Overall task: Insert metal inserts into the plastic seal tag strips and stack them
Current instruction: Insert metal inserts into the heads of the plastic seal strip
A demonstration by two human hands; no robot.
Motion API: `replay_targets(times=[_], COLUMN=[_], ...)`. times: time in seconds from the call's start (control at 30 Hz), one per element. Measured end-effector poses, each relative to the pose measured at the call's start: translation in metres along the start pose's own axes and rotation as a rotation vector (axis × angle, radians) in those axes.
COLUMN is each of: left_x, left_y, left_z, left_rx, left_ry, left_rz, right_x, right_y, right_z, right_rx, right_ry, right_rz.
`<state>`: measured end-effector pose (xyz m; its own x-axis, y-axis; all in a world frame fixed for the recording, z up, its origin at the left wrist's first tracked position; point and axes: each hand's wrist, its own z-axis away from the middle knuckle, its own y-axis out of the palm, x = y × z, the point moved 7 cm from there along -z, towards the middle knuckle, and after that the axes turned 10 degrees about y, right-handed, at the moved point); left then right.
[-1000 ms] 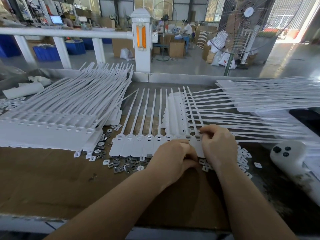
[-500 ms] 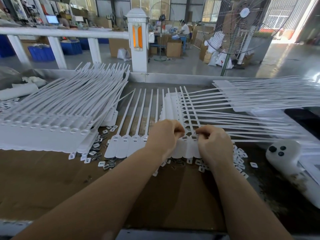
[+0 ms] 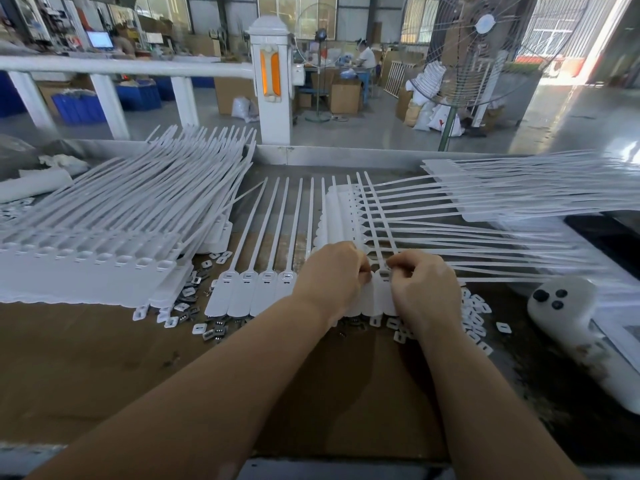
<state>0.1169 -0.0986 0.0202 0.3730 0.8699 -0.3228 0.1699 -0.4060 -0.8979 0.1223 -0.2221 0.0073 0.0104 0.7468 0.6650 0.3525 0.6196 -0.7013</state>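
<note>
A white seal tag strip (image 3: 258, 292) lies flat in front of me, its tails pointing away. My left hand (image 3: 332, 275) and my right hand (image 3: 424, 285) sit close together over the strip's right end, fingers curled and pinching at a tag head (image 3: 380, 275) between them. What the fingertips hold is hidden. Small dark metal inserts (image 3: 216, 332) and white plastic caps (image 3: 476, 315) lie scattered below the strip. A tall stack of finished strips (image 3: 86, 268) stands to the left.
More white strips (image 3: 519, 199) lie fanned out at the right, tails crossing the middle. A white handheld device (image 3: 575, 317) with dark buttons rests at the right edge. Brown cardboard (image 3: 104, 368) covers the bench. A metal rail (image 3: 346, 155) runs along the far edge.
My left hand moved up from the inserts below the strip to the tag head beside my right hand. My right hand stayed on the strip's right end.
</note>
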Motion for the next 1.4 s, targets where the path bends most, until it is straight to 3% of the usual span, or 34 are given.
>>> replay_targets(times=[0.3, 0.63, 0.93, 1.4], left_x=[-0.005, 0.009, -0.034, -0.045], left_y=[0.011, -0.003, 0.006, 0.016], left_z=[0.015, 0.023, 0.037, 0.034], left_rx=[0.01, -0.036, 0.047, 0.106], left_ry=[0.117, -0.016, 0.175, 0.136], left_rz=[-0.101, 0.227, 0.215, 0.155], right_x=[0.001, -0.007, -0.01, -0.011], right_y=[-0.001, -0.007, -0.008, -0.008], right_z=[0.001, -0.006, -0.009, -0.009], right_rx=[-0.005, -0.019, -0.051, -0.029], right_ry=[-0.033, 0.059, 0.098, 0.103], right_rz=[-0.006, -0.138, -0.212, -0.234])
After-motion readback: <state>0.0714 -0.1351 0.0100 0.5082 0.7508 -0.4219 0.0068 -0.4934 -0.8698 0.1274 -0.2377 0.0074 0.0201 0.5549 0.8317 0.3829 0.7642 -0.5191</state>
